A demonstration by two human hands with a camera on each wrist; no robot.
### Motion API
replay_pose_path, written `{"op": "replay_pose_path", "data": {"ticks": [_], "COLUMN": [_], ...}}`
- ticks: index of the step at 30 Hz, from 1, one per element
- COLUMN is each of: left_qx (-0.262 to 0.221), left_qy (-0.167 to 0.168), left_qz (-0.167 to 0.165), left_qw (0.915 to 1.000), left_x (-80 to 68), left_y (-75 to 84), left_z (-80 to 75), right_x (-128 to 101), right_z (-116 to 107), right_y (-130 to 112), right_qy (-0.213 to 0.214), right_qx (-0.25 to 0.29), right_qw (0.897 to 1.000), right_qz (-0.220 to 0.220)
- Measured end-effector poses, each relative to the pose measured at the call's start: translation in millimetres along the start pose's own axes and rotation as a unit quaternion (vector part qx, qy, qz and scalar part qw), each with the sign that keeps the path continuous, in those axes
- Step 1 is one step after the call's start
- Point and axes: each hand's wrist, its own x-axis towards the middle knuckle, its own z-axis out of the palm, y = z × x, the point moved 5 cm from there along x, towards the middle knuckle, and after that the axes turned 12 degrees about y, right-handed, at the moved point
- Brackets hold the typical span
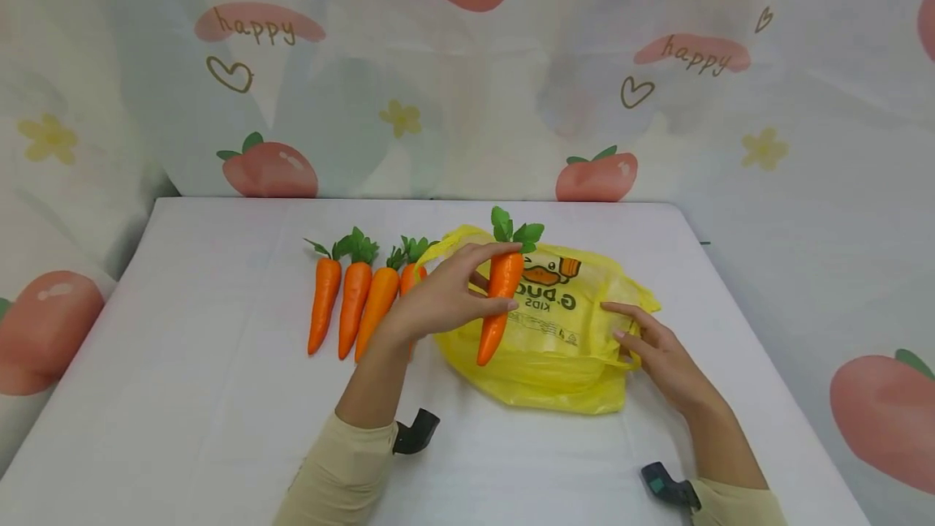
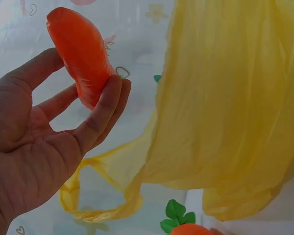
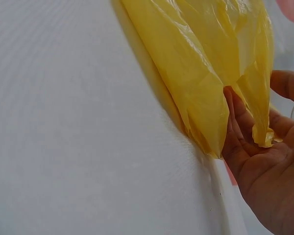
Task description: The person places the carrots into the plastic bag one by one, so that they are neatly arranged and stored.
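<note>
White worktop (image 1: 219,428), fruit-print backdrop. Left hand (image 1: 438,299) pinches carrot (image 1: 500,299) over yellow bag (image 1: 562,347); none visibly bagged. Four carrots (image 1: 354,299) wait at 9 o'clock. Right hand (image 1: 657,351) lies spread on bag's edge.

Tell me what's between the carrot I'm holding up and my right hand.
The yellow plastic bag, seen in the head view: its printed face spans from the held carrot in the left hand to the right hand touching its edge.

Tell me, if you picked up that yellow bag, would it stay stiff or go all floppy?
Probably floppy: the yellow bag lies crumpled on the table, and in the left wrist view its thin film hangs in soft folds. It likely weighs very little, since light shines through it. It may slide easily where the right hand touches its edge.
</note>
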Motion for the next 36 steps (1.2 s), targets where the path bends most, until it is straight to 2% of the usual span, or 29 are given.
{"op": "replay_pose_path", "data": {"ticks": [7, 19, 25, 29, 36], "left_qx": [0.018, 0.013, 0.044, 0.058, 0.05], "left_qy": [-0.017, -0.034, -0.047, -0.057, -0.055], "left_qz": [-0.032, -0.051, -0.05, -0.066, -0.068], "left_qw": [0.9992, 0.998, 0.9967, 0.9945, 0.995], "left_x": [4.6, 22.9, 40.4, 47.8, 56.0], "left_y": [-14.0, -33.1, -34.7, -34.8, -33.6], "left_z": [11.6, 29.2, 41.6, 52.8, 70.6], "right_x": [0, -2, -3, -3, -3], "right_z": [1, 2, 3, 4, 6], "right_y": [1, -1, 0, -1, -5], "right_qy": [0.0, -0.006, -0.004, -0.002, -0.004], "right_qx": [-0.005, -0.005, -0.003, -0.011, -0.016], "right_qw": [1.0, 1.0, 1.0, 1.0, 1.0], "right_qz": [0.0, 0.001, 0.003, 0.006, 0.009]}}
